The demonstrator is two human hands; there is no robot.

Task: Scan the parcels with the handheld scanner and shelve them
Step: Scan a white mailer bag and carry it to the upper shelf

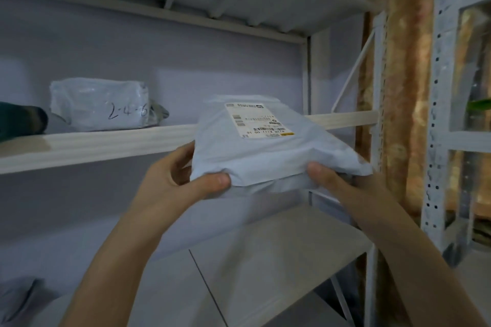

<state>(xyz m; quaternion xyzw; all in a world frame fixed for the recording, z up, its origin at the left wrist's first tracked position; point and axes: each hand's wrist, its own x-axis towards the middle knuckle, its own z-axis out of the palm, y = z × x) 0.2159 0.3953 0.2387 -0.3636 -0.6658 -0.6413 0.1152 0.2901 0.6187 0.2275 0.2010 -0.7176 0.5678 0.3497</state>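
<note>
Holding item: one pale grey poly-bag parcel, gripped at its near edge by both hands, label up. Left hand: thumb on top, fingers wrapped beneath the left corner. Right hand: thumb pressed on top at the right corner, fingers under and hidden. Parcel's far end lies over the front lip of the middle shelf, near the right upright. Shipping label: white, barcodes, print too small to read. Also on the shelf, well to the left: second grey parcel, handwritten digits, partly legible.
</note>
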